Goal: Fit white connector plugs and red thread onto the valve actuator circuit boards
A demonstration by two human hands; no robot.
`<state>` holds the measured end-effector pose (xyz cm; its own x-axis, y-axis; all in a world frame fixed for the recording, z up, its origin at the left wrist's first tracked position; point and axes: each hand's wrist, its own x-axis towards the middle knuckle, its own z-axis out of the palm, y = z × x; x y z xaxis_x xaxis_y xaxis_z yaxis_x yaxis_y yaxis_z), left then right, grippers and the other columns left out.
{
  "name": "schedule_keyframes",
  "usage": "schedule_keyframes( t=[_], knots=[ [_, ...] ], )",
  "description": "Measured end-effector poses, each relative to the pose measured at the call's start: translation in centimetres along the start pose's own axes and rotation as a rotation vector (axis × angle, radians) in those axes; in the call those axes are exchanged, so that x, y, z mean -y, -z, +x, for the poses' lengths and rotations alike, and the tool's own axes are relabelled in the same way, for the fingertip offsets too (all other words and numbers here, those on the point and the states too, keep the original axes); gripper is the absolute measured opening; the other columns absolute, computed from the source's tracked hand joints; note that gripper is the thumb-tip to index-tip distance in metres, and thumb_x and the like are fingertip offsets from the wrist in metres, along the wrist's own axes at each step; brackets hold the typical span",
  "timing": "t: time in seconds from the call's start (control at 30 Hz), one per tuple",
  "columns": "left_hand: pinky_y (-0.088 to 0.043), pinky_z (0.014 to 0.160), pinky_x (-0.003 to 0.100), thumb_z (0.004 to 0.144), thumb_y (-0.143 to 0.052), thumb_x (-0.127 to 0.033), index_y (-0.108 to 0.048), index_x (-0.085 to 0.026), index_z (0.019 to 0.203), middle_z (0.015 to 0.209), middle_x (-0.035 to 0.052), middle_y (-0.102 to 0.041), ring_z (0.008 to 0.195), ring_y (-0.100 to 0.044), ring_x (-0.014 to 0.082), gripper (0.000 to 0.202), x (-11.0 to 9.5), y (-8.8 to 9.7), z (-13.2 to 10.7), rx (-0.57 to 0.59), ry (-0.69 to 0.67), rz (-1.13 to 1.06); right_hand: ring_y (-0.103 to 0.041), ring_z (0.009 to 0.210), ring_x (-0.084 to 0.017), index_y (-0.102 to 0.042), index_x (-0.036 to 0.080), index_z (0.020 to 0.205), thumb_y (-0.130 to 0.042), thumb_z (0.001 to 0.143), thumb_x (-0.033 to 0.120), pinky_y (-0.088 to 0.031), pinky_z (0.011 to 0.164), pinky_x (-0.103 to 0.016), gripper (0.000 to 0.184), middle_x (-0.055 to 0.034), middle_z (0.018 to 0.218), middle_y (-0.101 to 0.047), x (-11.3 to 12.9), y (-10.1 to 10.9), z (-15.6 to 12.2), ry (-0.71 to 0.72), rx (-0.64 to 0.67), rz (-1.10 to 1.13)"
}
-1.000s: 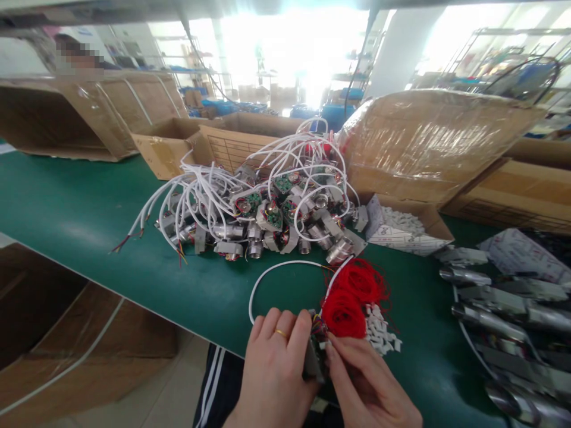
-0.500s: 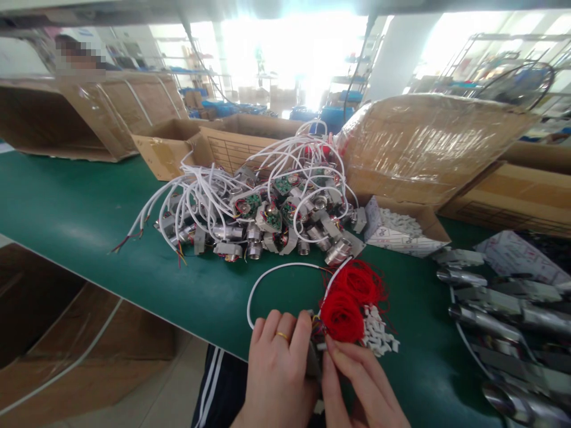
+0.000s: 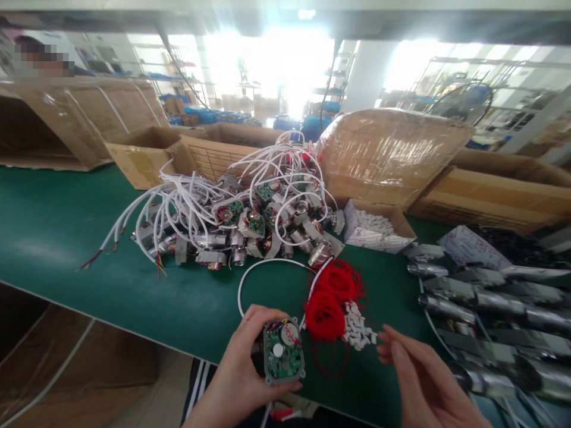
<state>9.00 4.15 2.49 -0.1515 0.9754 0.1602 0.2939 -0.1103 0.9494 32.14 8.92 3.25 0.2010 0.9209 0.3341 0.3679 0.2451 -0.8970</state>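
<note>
My left hand (image 3: 243, 362) is closed around a grey square valve actuator housing (image 3: 284, 349). Its open face is turned up, showing a green circuit board with a round silver part, a white disc and coloured wires. A white cable (image 3: 250, 276) loops out on the bench behind it. My right hand (image 3: 414, 368) is off the housing, fingers loosely bent and apart, with nothing visible in them. Its fingertips are just right of a small pile of white plastic connectors (image 3: 357, 327). Bundles of red wire (image 3: 325, 315) lie between that pile and the housing.
Several similar units with white cables (image 3: 254, 223) are heaped behind my hands on the green bench (image 3: 214, 315). More metal-bodied units (image 3: 491, 303) lie at the right. A small box (image 3: 377, 238) of white pieces and several cartons (image 3: 383, 154) line the back. A person sits far left.
My right hand has left the housing and moved right to the white connectors. My left hand has tilted the housing, bringing its circuit board into view. The camera view has shifted.
</note>
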Motion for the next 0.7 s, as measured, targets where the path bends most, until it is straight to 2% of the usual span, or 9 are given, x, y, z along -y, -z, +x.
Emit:
schedule_keyframes(
  t=[0.07,0.13,0.27,0.37,0.47,0.63,0.7],
  knots=[
    [-0.047,0.092,0.029,0.06,-0.09,-0.006,-0.066,-0.03,0.115,0.111,-0.0007,-0.063,0.105,-0.061,0.0231,0.065,-0.3,0.2,0.2,0.052,-0.006,-0.048,-0.07,0.08,-0.017,-0.076,0.024,0.106,-0.068,0.096,0.041,-0.056,0.08,-0.025,0.021,-0.0023,0.1,-0.077,-1.5,1.3,1.1,-0.003,0.045,-0.065],
    [-0.047,0.096,0.03,0.061,-0.089,-0.007,-0.067,-0.03,0.117,0.113,0.001,-0.062,0.108,-0.06,0.0242,0.065,-0.4,0.2,0.3,0.069,-0.019,-0.066,-0.072,0.08,-0.018,-0.075,0.025,0.107,-0.069,0.096,0.039,-0.057,0.079,-0.024,0.02,-0.002,0.101,-0.077,-3.2,2.1,1.9,0.079,0.107,-0.089],
    [-0.044,0.107,0.035,0.061,-0.089,-0.007,-0.065,-0.031,0.125,0.126,0.0038,-0.06,0.12,-0.057,0.0282,0.073,0.2,0.2,-0.2,0.088,0.096,-0.051,-0.072,0.088,-0.018,-0.074,0.027,0.111,-0.066,0.099,0.038,-0.055,0.084,-0.024,0.018,-0.0007,0.107,-0.075,-5.0,2.2,3.0,0.262,0.178,-0.222],
    [-0.044,0.11,0.035,0.059,-0.088,-0.007,-0.062,-0.033,0.128,0.133,0.0022,-0.059,0.123,-0.058,0.0277,0.079,0.8,0.1,-0.7,0.049,0.15,-0.071,-0.07,0.085,-0.016,-0.072,0.027,0.111,-0.063,0.102,0.033,-0.055,0.079,-0.023,0.014,-0.0007,0.105,-0.071,-4.2,2.1,3.7,0.334,0.315,-0.313],
    [-0.05,0.101,0.029,0.064,-0.084,-0.01,-0.063,-0.032,0.123,0.123,0.0002,-0.065,0.111,-0.066,0.0228,0.067,0.9,0.1,-0.7,0.011,0.106,-0.113,-0.068,0.087,-0.014,-0.068,0.027,0.117,-0.063,0.102,0.023,-0.056,0.077,-0.02,0.017,-0.0019,0.104,-0.066,-2.8,2.4,4.2,0.431,0.508,-0.308],
    [-0.051,0.093,0.019,0.062,-0.085,-0.007,-0.067,-0.034,0.12,0.116,-0.0037,-0.07,0.106,-0.068,0.0178,0.067,0.5,0.0,-0.2,-0.02,0.054,-0.133,-0.065,0.091,-0.017,-0.067,0.024,0.119,-0.059,0.101,0.015,-0.057,0.078,-0.023,0.021,-0.005,0.102,-0.061,-2.0,2.2,3.8,0.593,0.541,-0.307],
    [-0.051,0.092,0.018,0.061,-0.085,-0.006,-0.068,-0.036,0.12,0.116,-0.0047,-0.071,0.106,-0.068,0.0171,0.068,0.4,-0.1,-0.1,-0.042,0.038,-0.128,-0.063,0.089,-0.018,-0.065,0.023,0.123,-0.056,0.099,0.008,-0.057,0.074,-0.025,0.029,-0.0065,0.103,-0.061,-2.0,1.5,3.3,0.649,0.609,-0.312]
  ],
)
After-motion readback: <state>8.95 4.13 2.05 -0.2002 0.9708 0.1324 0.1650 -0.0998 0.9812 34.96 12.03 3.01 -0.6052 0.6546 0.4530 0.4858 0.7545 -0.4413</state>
